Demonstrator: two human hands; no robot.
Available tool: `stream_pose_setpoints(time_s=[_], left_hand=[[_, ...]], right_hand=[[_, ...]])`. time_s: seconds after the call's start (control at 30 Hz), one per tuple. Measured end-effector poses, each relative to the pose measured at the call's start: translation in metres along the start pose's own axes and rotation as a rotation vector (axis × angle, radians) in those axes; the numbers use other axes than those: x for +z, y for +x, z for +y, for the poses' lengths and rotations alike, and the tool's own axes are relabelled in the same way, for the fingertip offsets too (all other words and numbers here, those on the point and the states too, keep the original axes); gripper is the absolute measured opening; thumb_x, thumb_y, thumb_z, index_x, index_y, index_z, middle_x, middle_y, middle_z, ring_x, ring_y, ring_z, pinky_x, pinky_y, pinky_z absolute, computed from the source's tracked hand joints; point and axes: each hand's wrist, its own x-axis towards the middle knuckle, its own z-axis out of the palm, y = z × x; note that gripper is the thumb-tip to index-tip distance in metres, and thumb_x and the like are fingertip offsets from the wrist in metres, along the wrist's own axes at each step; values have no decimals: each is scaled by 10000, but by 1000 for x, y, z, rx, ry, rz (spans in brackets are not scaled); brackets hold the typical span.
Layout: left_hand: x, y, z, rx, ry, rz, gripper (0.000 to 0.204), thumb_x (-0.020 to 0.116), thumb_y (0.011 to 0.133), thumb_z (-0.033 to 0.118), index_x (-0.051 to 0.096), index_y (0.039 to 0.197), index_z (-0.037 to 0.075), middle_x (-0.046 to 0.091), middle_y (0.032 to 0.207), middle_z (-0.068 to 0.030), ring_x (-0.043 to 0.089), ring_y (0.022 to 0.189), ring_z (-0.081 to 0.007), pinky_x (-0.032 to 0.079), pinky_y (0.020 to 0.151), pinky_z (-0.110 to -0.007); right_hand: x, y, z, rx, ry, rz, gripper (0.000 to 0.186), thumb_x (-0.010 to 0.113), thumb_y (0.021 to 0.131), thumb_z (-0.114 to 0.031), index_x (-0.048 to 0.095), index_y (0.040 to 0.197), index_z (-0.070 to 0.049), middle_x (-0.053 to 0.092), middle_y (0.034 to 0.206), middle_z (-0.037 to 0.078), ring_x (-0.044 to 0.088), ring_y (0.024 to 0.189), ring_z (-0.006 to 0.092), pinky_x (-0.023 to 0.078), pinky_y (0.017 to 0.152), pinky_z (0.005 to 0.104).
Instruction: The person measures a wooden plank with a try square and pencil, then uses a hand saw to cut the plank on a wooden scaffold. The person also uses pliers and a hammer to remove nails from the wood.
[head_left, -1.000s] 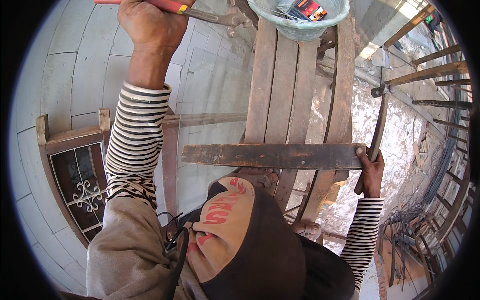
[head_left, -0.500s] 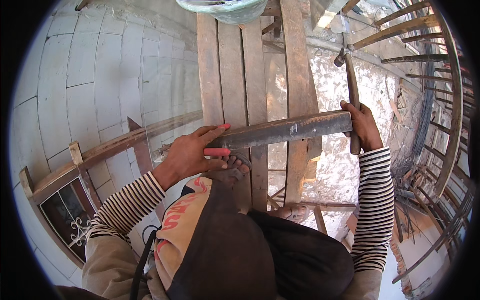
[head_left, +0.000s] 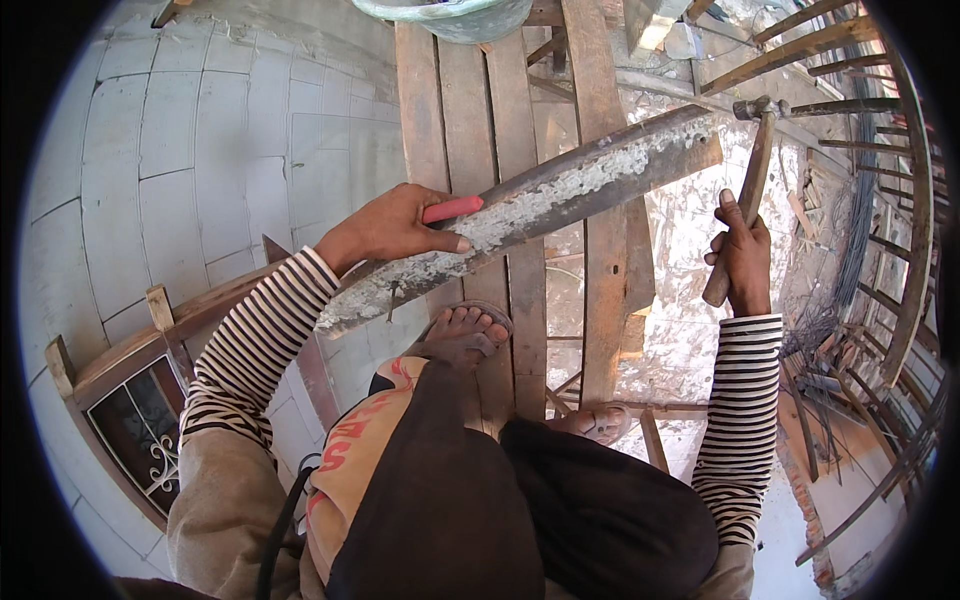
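Observation:
My left hand [head_left: 395, 228] is closed over the upper edge of a wooden plank [head_left: 590, 190], its thumb lying on the near face. That face is crusted with pale mortar, and a nail [head_left: 393, 298] sticks out near its left end. The same hand keeps red-handled pliers [head_left: 452, 209] in its grasp; one red grip shows and the rest is hidden. The plank slants up to the right across the scaffold boards. Off its right end, my right hand [head_left: 742, 255] is wrapped round the wooden handle of a hammer [head_left: 757, 165], head up and apart from the plank.
Beneath me run the long scaffold boards [head_left: 515, 150], with my sandalled feet [head_left: 465, 330] on them. A pale green basin [head_left: 450, 20] stands at their far end. Tiled wall [head_left: 165, 210] and a wooden window frame [head_left: 130, 400] lie left; a wooden ladder [head_left: 905, 200] stands right.
The plank has turned to show its mortar-crusted face, and its right end has swung up. My right hand has let go of the plank's end and moved right with the hammer.

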Motion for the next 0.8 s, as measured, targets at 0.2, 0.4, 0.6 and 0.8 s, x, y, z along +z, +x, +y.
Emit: stream_pose_setpoints(time_s=[0.2,0.4,0.6,0.8], left_hand=[[-41,81,58,83,246,-43,640,752,875,571,762,1107,-25,724,774,-126,678,686,-228,523,684,-353],[-53,123,79,93,514,20,634,732,874,569,762,1157,3,762,888,-170,729,786,-292,553,755,-397],[-57,96,62,340,445,271,396,705,951,390,750,1200,86,764,1060,-169,728,933,-313,558,858,-373],[-66,26,61,649,528,485,290,713,973,293,640,874,30,617,722,-100,598,626,-302,459,608,-401]], right_hand=[[7,-31,-5,-83,16,95,565,739,935,-530,587,1008,9,538,617,40,540,476,127,465,458,261],[24,-44,4,-193,132,44,408,737,979,-355,594,1083,12,604,786,58,604,665,123,520,566,260],[36,-49,9,-249,81,-67,362,705,1003,-330,612,1116,0,625,873,55,603,772,129,536,692,296],[52,-55,7,-346,-33,-221,327,663,1033,-318,612,1115,-5,626,872,57,570,768,119,504,702,300]])
